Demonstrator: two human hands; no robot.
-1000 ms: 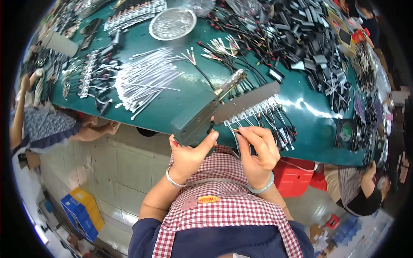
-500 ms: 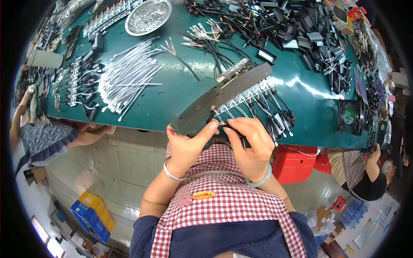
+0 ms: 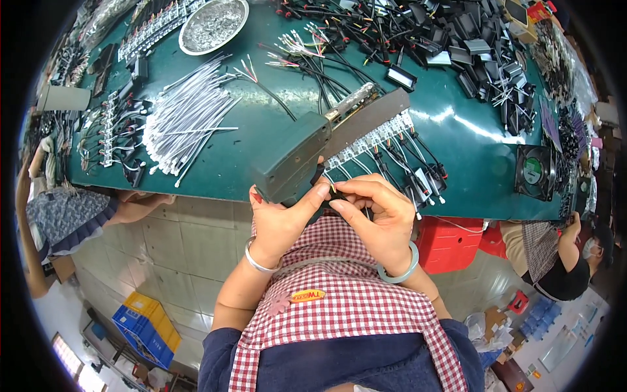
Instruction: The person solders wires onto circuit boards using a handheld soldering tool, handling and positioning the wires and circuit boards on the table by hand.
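My left hand (image 3: 282, 212) is wrapped round the near end of a long dark green device (image 3: 287, 160) with a flat grey-brown side, its thumb tip by a thin wire. My right hand (image 3: 379, 212) is closed in a pinch on a black cable (image 3: 337, 195) close to that thumb; the wire ends between the fingers are mostly hidden. Beside the device runs a row of clear terminal blocks (image 3: 369, 140), with several white and black leads hanging toward me. Black connectors (image 3: 418, 179) sit on some of these leads, right of my right hand.
White cable ties (image 3: 186, 121) lie heaped at left, below a metal bowl (image 3: 213, 26). Stripped cables (image 3: 304, 46) and a pile of black housings (image 3: 457, 39) are at the back. A fan (image 3: 534, 171) rests at the right edge. Co-workers are at both sides; a red stool (image 3: 450, 245) stands below.
The view has shifted slightly. The dark green device has tilted, so more of its top shows. My right fingers have closed in nearer my left thumb, and the black cable between them has turned.
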